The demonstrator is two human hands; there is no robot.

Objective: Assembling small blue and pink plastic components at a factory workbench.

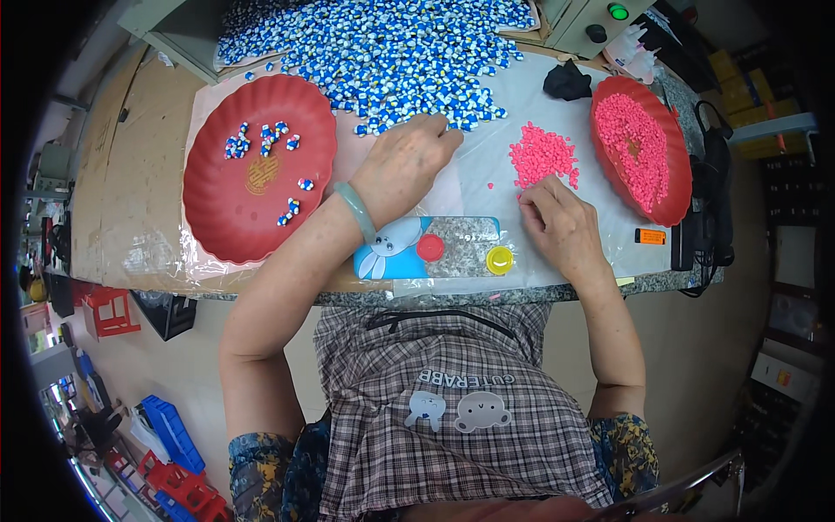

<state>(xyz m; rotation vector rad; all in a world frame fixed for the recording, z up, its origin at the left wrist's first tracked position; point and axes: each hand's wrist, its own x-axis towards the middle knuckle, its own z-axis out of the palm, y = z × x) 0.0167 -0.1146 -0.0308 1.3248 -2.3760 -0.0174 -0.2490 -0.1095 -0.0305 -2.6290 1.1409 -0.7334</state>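
Observation:
My left hand (410,165), with a pale green bangle on its wrist, reaches to the near edge of a big heap of small blue-and-white figure-like pieces (409,61). Its fingers are curled together, and whatever is between them is hidden. Just below a loose pile of small pink pieces (541,157) is my right hand (565,228), thumb and fingers closed in a pinch. A pink speck shows by its fingertips, but I cannot make out what they hold. Left of my left forearm stands a red scalloped tray (261,222) with several finished-looking blue, white and pink pieces in it.
A smaller red scalloped dish (670,196) full of pink pieces stands at the right. Between my hands lie a blue rabbit-patterned mat (387,257), a red round lid (430,248) and a small yellow dish (499,260). An orange-labelled item (650,237) and black cloth (567,82) lie rightward.

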